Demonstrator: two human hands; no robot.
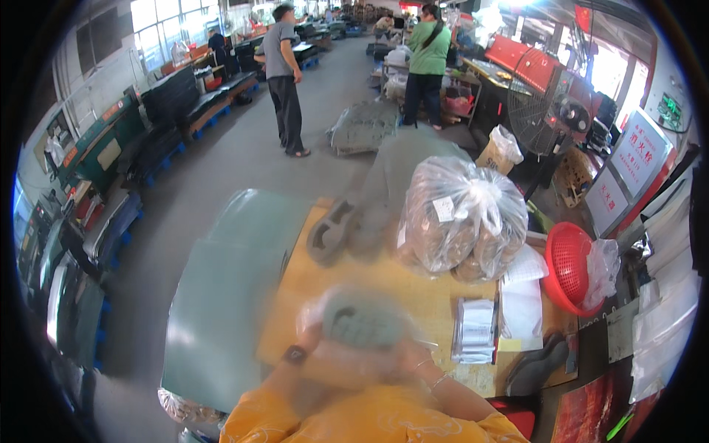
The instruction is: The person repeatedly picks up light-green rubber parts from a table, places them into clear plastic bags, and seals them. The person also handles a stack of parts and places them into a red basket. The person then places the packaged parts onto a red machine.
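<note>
Low over the table, a hazy clear plastic bag [362, 353] is between my two hands. A grey-green piece [362, 325] with slots shows in or behind the bag; the blur hides its exact kind. My left hand [310, 336] is closed on the bag's left side, with a dark watch on that wrist. On the bag's right side my right hand [412, 356] grips it, a bracelet on the wrist. Both hands' fingers are partly smeared. Beyond them a grey shoe sole [319, 244] lies on the yellow tabletop [295, 295], with another blurred grey piece beside it.
A big tied clear bag [465, 221] stands at the back right. Nearby are stacked paper slips [475, 332], a red basket [567, 269] and dark soles [535, 365]. Green sheets [221, 303] lie at left. A fan [550, 111] and two people stand farther off.
</note>
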